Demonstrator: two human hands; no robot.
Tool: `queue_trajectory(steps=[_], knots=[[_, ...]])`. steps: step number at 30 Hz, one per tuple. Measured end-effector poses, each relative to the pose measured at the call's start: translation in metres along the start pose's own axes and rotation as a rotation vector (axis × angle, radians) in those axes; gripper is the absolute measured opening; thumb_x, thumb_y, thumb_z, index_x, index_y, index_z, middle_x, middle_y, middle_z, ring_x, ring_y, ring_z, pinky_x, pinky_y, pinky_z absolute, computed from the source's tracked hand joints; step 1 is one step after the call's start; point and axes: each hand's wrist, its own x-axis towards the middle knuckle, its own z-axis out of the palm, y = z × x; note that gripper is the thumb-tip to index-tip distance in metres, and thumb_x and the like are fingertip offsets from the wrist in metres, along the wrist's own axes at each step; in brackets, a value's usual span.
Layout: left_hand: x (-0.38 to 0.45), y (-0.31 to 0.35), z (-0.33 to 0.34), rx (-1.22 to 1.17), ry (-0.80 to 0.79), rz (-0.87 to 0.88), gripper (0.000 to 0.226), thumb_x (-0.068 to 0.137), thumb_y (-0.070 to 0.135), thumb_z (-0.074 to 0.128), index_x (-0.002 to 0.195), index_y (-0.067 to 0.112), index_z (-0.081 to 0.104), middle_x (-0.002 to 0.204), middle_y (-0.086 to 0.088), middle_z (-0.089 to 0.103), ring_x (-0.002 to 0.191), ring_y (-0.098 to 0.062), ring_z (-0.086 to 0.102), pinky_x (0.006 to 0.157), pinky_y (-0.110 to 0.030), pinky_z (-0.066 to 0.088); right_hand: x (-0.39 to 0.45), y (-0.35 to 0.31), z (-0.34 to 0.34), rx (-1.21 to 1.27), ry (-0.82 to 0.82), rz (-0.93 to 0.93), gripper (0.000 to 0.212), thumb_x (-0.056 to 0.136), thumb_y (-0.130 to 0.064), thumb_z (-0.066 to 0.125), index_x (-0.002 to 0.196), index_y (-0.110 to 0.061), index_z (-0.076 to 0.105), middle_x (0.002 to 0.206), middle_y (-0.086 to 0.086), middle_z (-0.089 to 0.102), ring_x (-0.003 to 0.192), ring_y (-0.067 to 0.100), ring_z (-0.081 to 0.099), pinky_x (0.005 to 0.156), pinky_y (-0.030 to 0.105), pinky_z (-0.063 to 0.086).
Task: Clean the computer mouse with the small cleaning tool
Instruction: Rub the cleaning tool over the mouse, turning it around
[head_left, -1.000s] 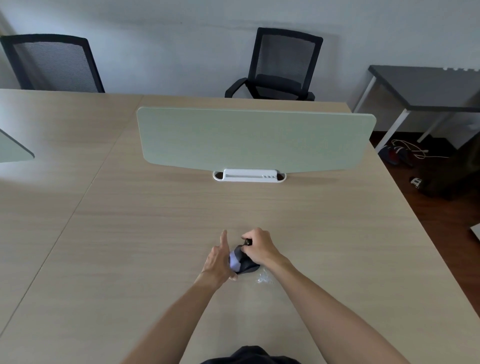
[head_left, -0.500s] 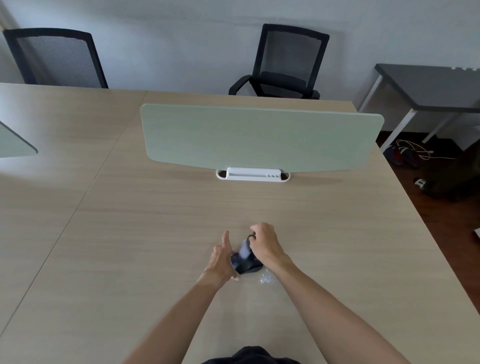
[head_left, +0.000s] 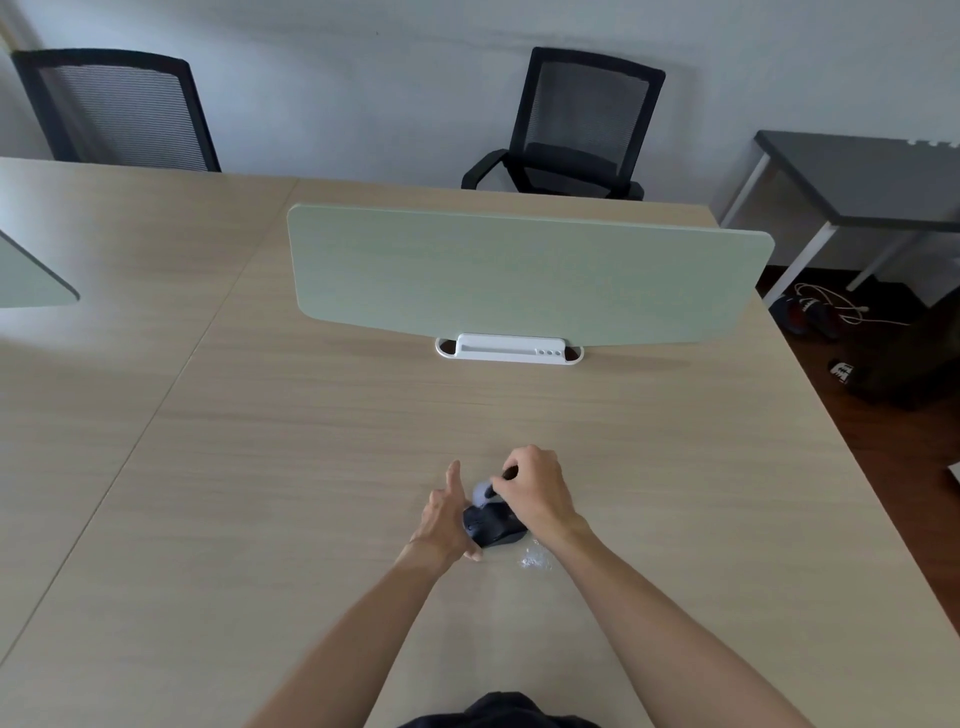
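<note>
Right hand shifts up from mouse, fist gripping cleaning tool at 12 o'clock; left hand, fingers open, steadies mouse at 9 o'clock on bench.

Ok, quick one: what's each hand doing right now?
Left hand: open, fingers extended, braced against the side of the mouse.
Right hand: closed on the small cleaning tool, above the mouse.

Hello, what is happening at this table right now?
A person is cleaning a dark computer mouse on the wooden table. The left hand steadies the mouse from its side. The right hand holds a small cleaning tool over the mouse's far end. A crumpled clear wrapper lies beside it.
</note>
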Motion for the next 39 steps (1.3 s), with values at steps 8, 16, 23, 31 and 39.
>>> queue_trajectory(steps=[8,16,23,31,39], knots=[[0.002,-0.004,0.001,0.005,0.007,-0.002,0.131,0.058,-0.002,0.087,0.153,0.020,0.000,0.127,-0.017,0.049,0.111,-0.030,0.051,0.093,-0.043,0.053,-0.008,0.003,0.008,-0.040,-0.068,-0.030,0.006,0.077,-0.013,0.064,0.076,-0.008,0.062,0.077,0.006,0.067,0.070,0.027,0.064,0.060,0.040,0.054],[0.007,-0.006,0.004,0.081,0.023,0.017,0.117,0.057,0.004,0.090,0.147,0.019,0.017,0.121,-0.013,0.055,0.109,-0.030,0.055,0.089,-0.041,0.053,-0.012,0.016,0.002,0.159,-0.097,0.062,0.012,0.070,-0.027,0.072,0.069,-0.017,0.065,0.069,-0.004,0.068,0.065,0.014,0.066,0.058,0.032,0.055],[0.005,-0.019,0.014,0.061,0.092,0.077,0.095,0.055,0.010,0.089,0.134,0.024,0.039,0.116,-0.008,0.061,0.097,-0.024,0.059,0.082,-0.038,0.055,-0.013,0.037,-0.010,0.258,0.037,0.105,0.008,0.072,-0.020,0.067,0.065,-0.021,0.062,0.061,-0.008,0.063,0.056,0.003,0.057,0.049,0.012,0.040],[0.000,-0.020,0.017,0.188,0.183,0.093,0.057,0.063,0.025,0.085,0.111,0.012,0.056,0.103,-0.006,0.064,0.089,-0.026,0.061,0.074,-0.033,0.051,-0.014,0.056,-0.013,0.133,0.060,0.031,0.012,0.075,0.003,0.060,0.073,-0.008,0.066,0.070,0.003,0.067,0.069,0.017,0.062,0.059,0.020,0.046],[-0.004,-0.029,0.025,0.500,0.280,0.158,0.073,0.074,0.053,0.073,0.125,0.014,0.037,0.102,-0.002,0.066,0.097,-0.023,0.064,0.085,-0.030,0.050,-0.021,0.043,0.000,0.270,-0.147,0.055,0.014,0.071,-0.002,0.068,0.072,-0.015,0.071,0.065,-0.004,0.065,0.048,0.004,0.057,0.047,0.009,0.041]])
